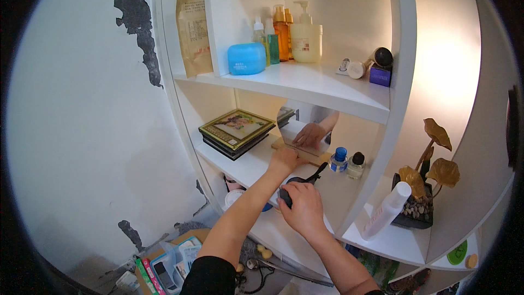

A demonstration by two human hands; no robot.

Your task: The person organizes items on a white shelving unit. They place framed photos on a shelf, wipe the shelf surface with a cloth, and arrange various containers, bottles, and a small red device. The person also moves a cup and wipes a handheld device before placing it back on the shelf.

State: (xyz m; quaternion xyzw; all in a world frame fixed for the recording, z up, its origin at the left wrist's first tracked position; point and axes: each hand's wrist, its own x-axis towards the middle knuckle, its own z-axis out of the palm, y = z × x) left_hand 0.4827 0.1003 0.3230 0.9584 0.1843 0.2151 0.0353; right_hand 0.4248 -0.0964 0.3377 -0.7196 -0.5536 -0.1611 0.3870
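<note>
Clutching a black strapped object (308, 179) at the middle shelf's (342, 196) front edge, the right hand (302, 203) has its fingers curled round it; the left hand (286, 161) sits by the round mirror's (323, 110) foot (gripping or merely resting, I cannot tell), two small bottles (338, 162) standing to the right.

White wall (82, 104), dark peeling patches (134, 11); white shelving unit (403, 38) alongside; warm glow (445, 76) at right.
</note>
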